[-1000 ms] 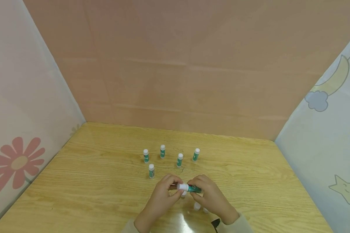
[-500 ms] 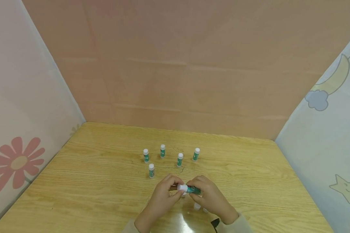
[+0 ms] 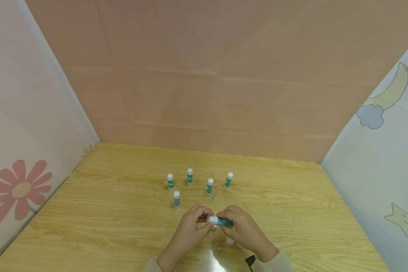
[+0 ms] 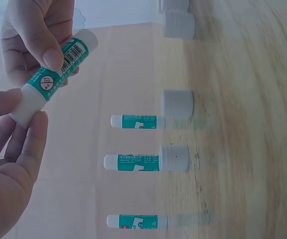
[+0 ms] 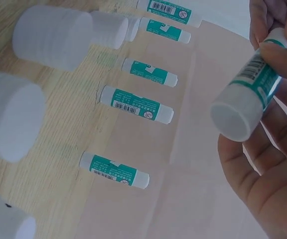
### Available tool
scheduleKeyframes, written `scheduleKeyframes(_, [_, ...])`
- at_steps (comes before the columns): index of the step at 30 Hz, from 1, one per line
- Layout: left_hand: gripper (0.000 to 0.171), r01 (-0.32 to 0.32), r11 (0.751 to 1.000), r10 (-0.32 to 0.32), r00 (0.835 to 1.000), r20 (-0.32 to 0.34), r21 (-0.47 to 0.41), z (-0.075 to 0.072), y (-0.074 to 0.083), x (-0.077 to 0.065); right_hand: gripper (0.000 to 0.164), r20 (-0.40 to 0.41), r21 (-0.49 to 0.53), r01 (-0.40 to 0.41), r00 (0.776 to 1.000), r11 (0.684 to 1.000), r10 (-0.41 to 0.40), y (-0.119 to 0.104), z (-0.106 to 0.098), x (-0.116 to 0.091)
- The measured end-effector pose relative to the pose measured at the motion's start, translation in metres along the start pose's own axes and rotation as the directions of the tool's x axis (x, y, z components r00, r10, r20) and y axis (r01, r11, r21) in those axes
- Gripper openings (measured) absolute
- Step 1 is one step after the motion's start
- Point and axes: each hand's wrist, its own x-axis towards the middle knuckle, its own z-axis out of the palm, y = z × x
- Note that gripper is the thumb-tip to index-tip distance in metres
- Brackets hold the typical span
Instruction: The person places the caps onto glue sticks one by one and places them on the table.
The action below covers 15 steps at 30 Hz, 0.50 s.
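Observation:
A glue stick (image 3: 225, 221) with a green label and white ends is held lengthwise between both hands, above the near part of the table. My left hand (image 3: 191, 227) pinches its white end with thumb and fingertips, as the left wrist view also shows. My right hand (image 3: 243, 229) grips the green labelled body (image 4: 70, 62) between thumb and fingers. The hollow white bottom (image 5: 230, 119) of the stick faces the right wrist camera. Below the hands, white cylindrical pieces (image 3: 229, 241) stand on the table, partly hidden by them.
Several capped glue sticks (image 3: 209, 187) stand upright beyond the hands on the wooden table (image 3: 292, 211). White cylinders (image 4: 177, 103) are larger in the left wrist view. A black object (image 3: 250, 260) lies by the right sleeve. Fabric walls (image 3: 217, 94) bound the back and sides.
The glue stick's green end has dipped very slightly in the right hand. Both hands stay nearly in place, and the standing sticks have not moved.

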Motion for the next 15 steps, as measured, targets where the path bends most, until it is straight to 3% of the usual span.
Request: scheduleKeyframes(15, [0.020,0.006,1.000,-0.005,1.000,0.025,-0.005,-0.0002,-0.0013,0.0002,0.032,0.045,0.067,-0.056,0.998,0.996,0.053,0.0048,0.0000,-0.0044])
